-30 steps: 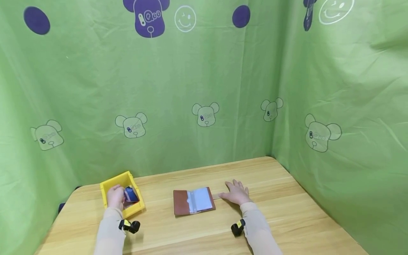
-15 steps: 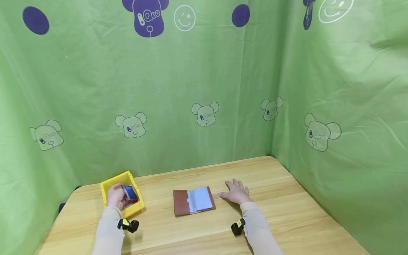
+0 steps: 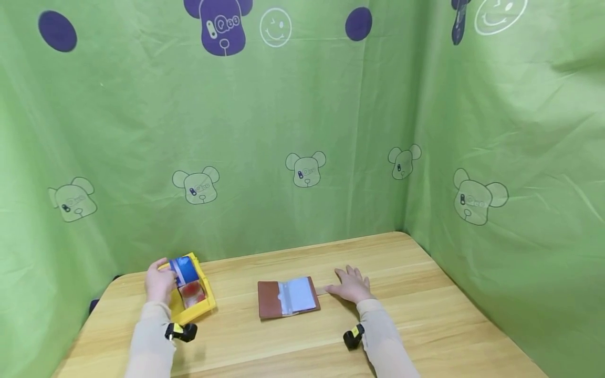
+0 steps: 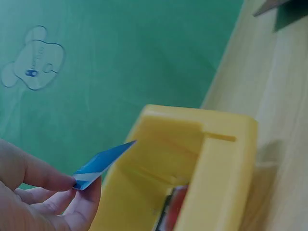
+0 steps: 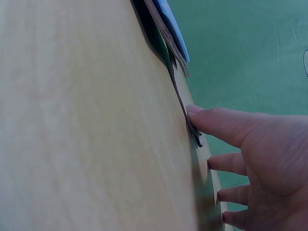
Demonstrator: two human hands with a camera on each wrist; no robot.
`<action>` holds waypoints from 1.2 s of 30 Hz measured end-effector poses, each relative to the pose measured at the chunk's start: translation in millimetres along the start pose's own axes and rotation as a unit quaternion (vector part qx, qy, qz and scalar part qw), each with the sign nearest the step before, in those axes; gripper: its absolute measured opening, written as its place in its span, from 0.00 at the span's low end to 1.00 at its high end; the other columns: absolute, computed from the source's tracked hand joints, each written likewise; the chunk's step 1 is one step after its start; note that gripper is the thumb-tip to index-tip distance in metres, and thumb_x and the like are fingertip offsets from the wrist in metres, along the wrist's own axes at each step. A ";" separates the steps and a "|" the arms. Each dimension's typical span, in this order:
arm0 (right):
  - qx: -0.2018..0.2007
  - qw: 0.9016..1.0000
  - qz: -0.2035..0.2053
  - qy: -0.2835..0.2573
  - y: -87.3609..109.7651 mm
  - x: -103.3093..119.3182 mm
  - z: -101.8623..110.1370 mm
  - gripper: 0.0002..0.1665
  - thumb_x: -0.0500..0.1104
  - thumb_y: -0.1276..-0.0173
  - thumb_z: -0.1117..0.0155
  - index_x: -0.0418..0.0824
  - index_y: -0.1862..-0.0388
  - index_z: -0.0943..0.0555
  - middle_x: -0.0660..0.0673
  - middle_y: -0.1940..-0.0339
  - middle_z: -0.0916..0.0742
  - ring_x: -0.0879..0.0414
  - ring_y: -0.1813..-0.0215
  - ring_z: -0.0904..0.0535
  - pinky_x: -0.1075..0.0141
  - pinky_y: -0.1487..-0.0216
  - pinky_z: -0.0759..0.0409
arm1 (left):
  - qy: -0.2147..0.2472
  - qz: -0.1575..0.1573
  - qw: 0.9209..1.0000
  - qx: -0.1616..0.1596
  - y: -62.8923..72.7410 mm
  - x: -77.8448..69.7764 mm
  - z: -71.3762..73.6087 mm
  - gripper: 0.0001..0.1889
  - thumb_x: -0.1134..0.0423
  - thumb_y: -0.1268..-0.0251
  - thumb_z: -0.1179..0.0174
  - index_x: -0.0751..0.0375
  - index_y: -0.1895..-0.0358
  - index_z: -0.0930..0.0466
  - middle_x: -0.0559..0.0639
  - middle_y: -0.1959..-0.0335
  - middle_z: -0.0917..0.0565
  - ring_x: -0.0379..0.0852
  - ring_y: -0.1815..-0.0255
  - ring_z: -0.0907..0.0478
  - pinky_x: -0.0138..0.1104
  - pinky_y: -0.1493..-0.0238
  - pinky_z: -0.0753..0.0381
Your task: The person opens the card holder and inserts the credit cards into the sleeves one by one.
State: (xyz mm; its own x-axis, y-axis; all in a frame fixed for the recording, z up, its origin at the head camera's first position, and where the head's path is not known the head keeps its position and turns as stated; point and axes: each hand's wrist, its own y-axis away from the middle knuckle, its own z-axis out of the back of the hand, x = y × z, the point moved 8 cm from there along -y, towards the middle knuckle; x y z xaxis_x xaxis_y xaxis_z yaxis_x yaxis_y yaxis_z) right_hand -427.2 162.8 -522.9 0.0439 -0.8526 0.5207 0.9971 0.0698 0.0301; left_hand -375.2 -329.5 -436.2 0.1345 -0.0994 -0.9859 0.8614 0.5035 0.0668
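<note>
My left hand (image 3: 159, 283) pinches a blue card (image 3: 185, 270) between thumb and fingers, held over the yellow bin (image 3: 196, 313). In the left wrist view the card (image 4: 102, 162) is tilted, seen nearly edge-on, beside the bin's wall (image 4: 231, 168). A red-and-white item (image 3: 192, 291) lies inside the bin. On the table, a brown card holder (image 3: 269, 300) lies open with clear sleeves. My right hand (image 3: 351, 286) is spread to its right, the thumb (image 5: 209, 118) on the holder's strap (image 3: 321, 290) and the other fingertips at the tabletop.
The wood-grain table (image 3: 283, 346) has green printed curtains (image 3: 255, 220) along its back and right side. A dark object (image 3: 93, 304), mostly hidden, shows at the table's left edge. Each wrist wears a small black camera (image 3: 181, 332).
My left hand has lifted the blue card up and out from inside the bin, moving slightly left. The red-and-white item now shows more fully. My right hand and the card holder stay put.
</note>
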 end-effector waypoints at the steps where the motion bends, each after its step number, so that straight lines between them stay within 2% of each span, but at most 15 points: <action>1: 0.000 1.000 0.000 -0.001 -0.1 -0.2 -0.2 0.45 0.60 0.39 0.35 0.38 0.29 0.33 0.27 0.24 0.40 0.27 0.23 0.53 0.29 0.27 0.58 | 0.004 0.000 1.000 0.003 2.0 -2.9 0.7 0.38 0.85 0.45 0.58 0.70 0.26 0.48 0.75 0.34 0.34 0.52 0.56 0.26 0.26 0.72 0.23; 5: 0.000 1.000 -0.001 -0.002 -0.1 -1.1 -0.5 0.45 0.60 0.39 0.35 0.38 0.29 0.33 0.28 0.24 0.40 0.27 0.23 0.53 0.29 0.27 0.59 | 0.037 0.004 0.999 0.028 11.4 -12.7 -3.2 0.37 0.83 0.40 0.55 0.66 0.24 0.50 0.72 0.30 0.37 0.41 0.62 0.25 0.25 0.67 0.20; 10: 0.002 1.000 -0.002 -0.001 -0.9 -3.8 -0.7 0.46 0.61 0.39 0.35 0.38 0.28 0.33 0.28 0.24 0.41 0.27 0.23 0.53 0.29 0.27 0.59 | 0.078 0.001 0.994 0.070 28.4 -21.1 -22.7 0.36 0.81 0.36 0.55 0.64 0.24 0.51 0.69 0.28 0.39 0.31 0.65 0.24 0.24 0.60 0.19; 16: 0.001 1.000 -0.005 0.002 0.1 -5.4 0.8 0.46 0.61 0.39 0.36 0.38 0.28 0.33 0.27 0.24 0.40 0.27 0.23 0.53 0.29 0.27 0.59 | 0.106 -0.004 0.987 0.123 48.6 -20.7 -61.7 0.35 0.80 0.35 0.54 0.62 0.24 0.48 0.66 0.28 0.38 0.44 0.48 0.27 0.24 0.57 0.19; 22: 0.001 1.000 -0.004 -0.001 1.5 -2.6 3.3 0.46 0.60 0.39 0.35 0.38 0.28 0.34 0.27 0.25 0.40 0.27 0.24 0.51 0.29 0.27 0.57 | 0.138 -0.012 0.978 0.153 63.4 -14.1 -102.9 0.33 0.82 0.37 0.53 0.65 0.27 0.43 0.67 0.33 0.34 0.42 0.54 0.25 0.29 0.57 0.19; 27: -0.002 1.000 0.000 -0.012 0.0 2.1 6.4 0.47 0.59 0.39 0.36 0.38 0.27 0.36 0.26 0.25 0.39 0.28 0.24 0.50 0.29 0.27 0.55 | 0.141 -0.013 0.975 0.171 74.2 -8.0 -130.1 0.32 0.83 0.39 0.52 0.67 0.29 0.40 0.66 0.38 0.30 0.41 0.58 0.24 0.31 0.58 0.18; 32: -0.018 1.000 0.016 -0.014 0.2 14.4 15.0 0.44 0.59 0.34 0.40 0.37 0.26 0.37 0.26 0.26 0.38 0.29 0.24 0.48 0.31 0.27 0.50 | 0.137 -0.023 0.972 0.190 85.1 -1.5 -150.6 0.31 0.83 0.41 0.51 0.72 0.30 0.39 0.65 0.44 0.26 0.41 0.63 0.23 0.32 0.60 0.18; 36: -0.051 0.996 0.040 -0.054 3.1 33.2 27.5 0.39 0.56 0.29 0.43 0.32 0.29 0.36 0.26 0.29 0.32 0.30 0.27 0.39 0.37 0.28 0.41 | 0.126 -0.027 0.973 0.192 91.7 4.7 -159.1 0.31 0.83 0.42 0.50 0.71 0.31 0.37 0.63 0.46 0.25 0.43 0.62 0.23 0.34 0.61 0.17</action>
State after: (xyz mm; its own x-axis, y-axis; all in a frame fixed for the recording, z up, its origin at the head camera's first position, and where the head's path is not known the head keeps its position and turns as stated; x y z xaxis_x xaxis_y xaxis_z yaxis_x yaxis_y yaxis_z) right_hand -424.3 149.0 -482.0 0.1219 -0.7851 0.6072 0.9920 0.0768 -0.0998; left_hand -373.5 -147.2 -459.1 0.0005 0.1214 -0.9926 0.9900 0.1401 0.0177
